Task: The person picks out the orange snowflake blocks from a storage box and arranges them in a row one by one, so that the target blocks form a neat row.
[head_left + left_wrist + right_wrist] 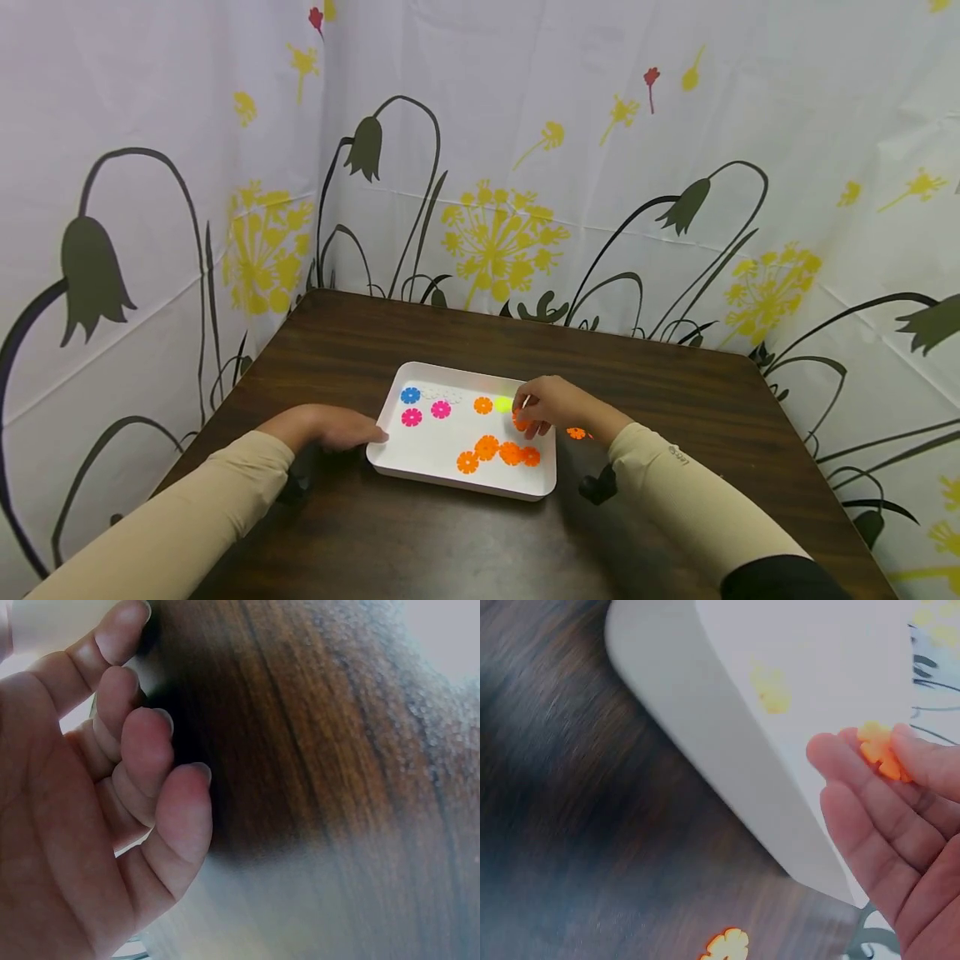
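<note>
A shallow white tray [442, 477] stands on the table and holds flower-shaped discs. My left hand [341, 427] grips its left rim, the thumb over the edge; in the left wrist view this hand's [82, 795] fingers are curled near the wood. Over the tray's right end, my right hand [551, 402] pinches an orange flower disc [881, 750] between thumb and fingers. Inside the tray are several orange discs [487, 447], a yellow-green disc [503, 404], two pink discs [411, 417], a blue disc [410, 396] and some whitish discs [442, 397] at the back.
Another orange disc [576, 433] lies on the dark wooden table [375, 533] just right of the tray, partly beside my right forearm. Behind and at the sides of the table hangs a white curtain [480, 100] printed with flowers.
</note>
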`<move>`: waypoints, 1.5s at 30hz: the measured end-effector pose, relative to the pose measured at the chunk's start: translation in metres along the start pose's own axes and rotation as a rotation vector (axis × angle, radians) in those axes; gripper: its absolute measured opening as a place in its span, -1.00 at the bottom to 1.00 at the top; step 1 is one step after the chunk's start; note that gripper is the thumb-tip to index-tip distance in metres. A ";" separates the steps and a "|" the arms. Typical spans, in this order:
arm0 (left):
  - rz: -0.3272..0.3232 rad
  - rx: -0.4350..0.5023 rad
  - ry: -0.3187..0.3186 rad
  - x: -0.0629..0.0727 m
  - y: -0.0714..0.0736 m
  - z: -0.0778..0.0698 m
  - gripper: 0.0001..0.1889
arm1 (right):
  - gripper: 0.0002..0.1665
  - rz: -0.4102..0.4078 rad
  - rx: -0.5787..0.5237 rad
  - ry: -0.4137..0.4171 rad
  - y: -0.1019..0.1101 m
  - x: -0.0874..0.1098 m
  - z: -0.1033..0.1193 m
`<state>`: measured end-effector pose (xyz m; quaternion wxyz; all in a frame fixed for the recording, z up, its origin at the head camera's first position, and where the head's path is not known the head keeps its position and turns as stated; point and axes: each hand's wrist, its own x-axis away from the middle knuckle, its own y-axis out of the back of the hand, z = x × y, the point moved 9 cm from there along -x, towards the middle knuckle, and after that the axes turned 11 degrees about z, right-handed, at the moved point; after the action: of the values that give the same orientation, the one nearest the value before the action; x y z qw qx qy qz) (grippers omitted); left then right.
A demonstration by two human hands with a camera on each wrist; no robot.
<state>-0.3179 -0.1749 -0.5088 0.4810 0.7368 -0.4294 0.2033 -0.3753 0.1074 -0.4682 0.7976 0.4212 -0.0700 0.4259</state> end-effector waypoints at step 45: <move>0.001 0.036 0.008 0.001 0.001 -0.002 -0.32 | -0.86 -0.152 -0.179 -0.320 0.037 0.087 -0.158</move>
<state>-0.3184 -0.1739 -0.5064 0.4694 0.7442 -0.4242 0.2142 -0.3875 0.2876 -0.5049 0.8405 0.4150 -0.2016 0.2843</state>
